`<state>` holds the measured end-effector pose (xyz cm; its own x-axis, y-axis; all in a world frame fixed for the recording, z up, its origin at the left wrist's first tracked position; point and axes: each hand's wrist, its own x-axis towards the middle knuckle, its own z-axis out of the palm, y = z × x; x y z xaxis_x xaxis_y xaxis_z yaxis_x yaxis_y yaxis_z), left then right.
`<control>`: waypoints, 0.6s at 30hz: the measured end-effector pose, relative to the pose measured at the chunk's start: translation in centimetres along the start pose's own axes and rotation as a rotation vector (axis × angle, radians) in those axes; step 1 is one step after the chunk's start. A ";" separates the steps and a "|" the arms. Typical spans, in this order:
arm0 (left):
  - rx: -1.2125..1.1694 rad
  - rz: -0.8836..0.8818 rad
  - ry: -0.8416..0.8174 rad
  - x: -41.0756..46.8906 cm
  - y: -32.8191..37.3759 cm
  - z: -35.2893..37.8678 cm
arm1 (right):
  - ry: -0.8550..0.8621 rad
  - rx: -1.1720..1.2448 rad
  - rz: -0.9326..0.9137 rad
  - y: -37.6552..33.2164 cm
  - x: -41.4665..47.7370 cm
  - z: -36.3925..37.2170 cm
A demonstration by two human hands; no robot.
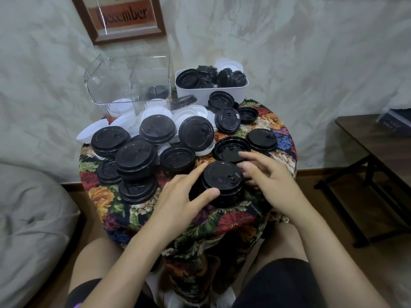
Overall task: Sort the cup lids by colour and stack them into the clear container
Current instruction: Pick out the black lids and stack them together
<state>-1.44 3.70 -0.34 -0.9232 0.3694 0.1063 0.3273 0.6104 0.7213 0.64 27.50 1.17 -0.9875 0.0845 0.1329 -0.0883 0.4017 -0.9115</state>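
glossy black plastic lids (223, 177), apparently woven floral tablecloth (224, 221).
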 end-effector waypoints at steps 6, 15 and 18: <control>0.020 0.007 0.033 -0.2 0.3 -0.1 | 0.047 -0.853 -0.097 -0.1 2.6 -0.1; 0.030 -0.004 0.023 -0.3 0.3 -0.2 | 0.168 -0.564 -0.051 0.1 3.1 0.2; 0.031 -0.007 0.020 -0.3 0.4 -0.1 | 0.178 -0.477 -0.030 0.2 3.1 0.1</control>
<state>-1.11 3.73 0.01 -0.9291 0.3515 0.1154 0.3269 0.6341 0.7008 -2.43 27.75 1.36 -0.9444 0.2037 0.2580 -0.0059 0.7743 -0.6328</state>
